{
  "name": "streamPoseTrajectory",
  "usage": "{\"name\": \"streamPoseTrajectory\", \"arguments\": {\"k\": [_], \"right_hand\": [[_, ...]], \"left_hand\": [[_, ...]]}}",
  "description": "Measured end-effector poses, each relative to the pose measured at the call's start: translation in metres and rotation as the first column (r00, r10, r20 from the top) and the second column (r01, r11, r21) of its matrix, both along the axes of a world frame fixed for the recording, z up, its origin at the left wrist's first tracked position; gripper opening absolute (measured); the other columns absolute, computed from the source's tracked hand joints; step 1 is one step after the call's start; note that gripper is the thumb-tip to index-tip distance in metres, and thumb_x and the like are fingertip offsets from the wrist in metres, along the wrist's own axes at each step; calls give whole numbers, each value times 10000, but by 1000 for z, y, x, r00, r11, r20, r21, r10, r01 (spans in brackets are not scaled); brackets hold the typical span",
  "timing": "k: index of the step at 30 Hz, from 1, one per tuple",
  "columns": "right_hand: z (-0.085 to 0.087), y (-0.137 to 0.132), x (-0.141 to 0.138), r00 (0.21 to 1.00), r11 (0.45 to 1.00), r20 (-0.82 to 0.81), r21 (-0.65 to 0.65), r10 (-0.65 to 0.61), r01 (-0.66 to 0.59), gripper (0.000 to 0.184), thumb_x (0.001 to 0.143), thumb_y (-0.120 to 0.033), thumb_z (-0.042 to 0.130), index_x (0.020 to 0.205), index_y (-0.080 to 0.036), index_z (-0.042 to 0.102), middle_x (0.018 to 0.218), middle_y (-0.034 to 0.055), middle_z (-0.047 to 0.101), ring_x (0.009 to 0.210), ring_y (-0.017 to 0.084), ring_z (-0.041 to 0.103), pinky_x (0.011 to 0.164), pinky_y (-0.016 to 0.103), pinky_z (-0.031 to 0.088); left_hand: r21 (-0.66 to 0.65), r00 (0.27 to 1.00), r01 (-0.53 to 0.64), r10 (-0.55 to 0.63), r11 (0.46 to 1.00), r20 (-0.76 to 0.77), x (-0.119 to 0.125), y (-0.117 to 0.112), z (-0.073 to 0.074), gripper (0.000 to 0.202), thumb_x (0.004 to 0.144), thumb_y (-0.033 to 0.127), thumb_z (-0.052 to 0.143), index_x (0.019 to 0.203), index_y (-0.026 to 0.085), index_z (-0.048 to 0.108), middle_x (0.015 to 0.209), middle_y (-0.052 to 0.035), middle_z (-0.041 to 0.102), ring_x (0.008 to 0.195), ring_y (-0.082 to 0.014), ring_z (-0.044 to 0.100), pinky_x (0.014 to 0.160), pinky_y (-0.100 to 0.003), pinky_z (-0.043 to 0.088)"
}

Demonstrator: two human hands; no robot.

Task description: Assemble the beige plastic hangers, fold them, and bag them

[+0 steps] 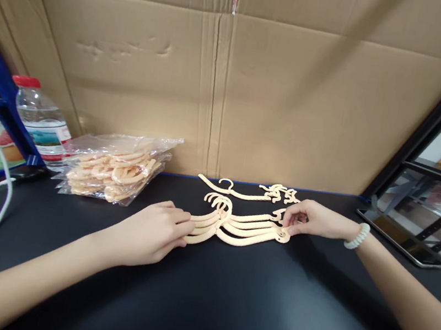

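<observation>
Several cream plastic clothes hangers lie in an overlapping row on the black table, their hooks bunched in the middle. My left hand is closed around their left ends, which its fingers hide. At the opposite ends, my right hand pinches the hangers near their rounded tips; exactly what sits between thumb and fingers is partly hidden. Behind the row lies another single hanger, apart from the others. Close to its right end is a small heap of cream plastic pieces.
A clear plastic bag full of cream hangers stands back left, beside a red-capped water bottle. A white cable loops at the left edge. Right of my wrist lies a phone-like dark slab. Cardboard walls the back.
</observation>
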State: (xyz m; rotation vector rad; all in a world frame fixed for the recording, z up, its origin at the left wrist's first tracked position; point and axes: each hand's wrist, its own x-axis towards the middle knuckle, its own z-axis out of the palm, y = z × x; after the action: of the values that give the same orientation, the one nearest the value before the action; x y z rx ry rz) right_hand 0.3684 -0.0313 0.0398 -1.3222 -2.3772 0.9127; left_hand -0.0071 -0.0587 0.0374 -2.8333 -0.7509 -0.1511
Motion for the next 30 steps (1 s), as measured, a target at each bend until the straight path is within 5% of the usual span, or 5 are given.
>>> {"name": "streamPoseTrajectory", "arguments": {"k": [11, 23, 30], "right_hand": [[-10, 5, -3, 997, 987, 50, 155, -60, 52, 345, 767, -510, 659, 784, -167, 678, 762, 50, 667, 666, 166, 596, 612, 294, 456], [-6, -3, -19, 995, 925, 90, 381, -42, 5, 149, 840, -234, 529, 778, -173, 650, 761, 59, 655, 704, 189, 578, 685, 332, 449], [-11, -12, -37, 992, 871, 129, 486, 8, -70, 155, 900, -260, 525, 873, -183, 657, 826, 62, 644, 790, 203, 566, 739, 348, 446]], "left_hand": [[211, 995, -102, 96, 972, 37, -7, 19, -17, 205, 954, 204, 404, 816, 188, 554, 818, -50, 602, 737, -208, 559, 678, -334, 383], [79, 967, -146, 126, 986, 223, -5, 18, -23, 174, 928, 200, 403, 831, 182, 547, 831, -51, 593, 794, -204, 556, 702, -321, 416], [55, 959, -124, 105, 991, 263, -4, 19, -27, 186, 938, 202, 405, 857, 185, 572, 842, -44, 611, 803, -192, 573, 721, -313, 432]]}}
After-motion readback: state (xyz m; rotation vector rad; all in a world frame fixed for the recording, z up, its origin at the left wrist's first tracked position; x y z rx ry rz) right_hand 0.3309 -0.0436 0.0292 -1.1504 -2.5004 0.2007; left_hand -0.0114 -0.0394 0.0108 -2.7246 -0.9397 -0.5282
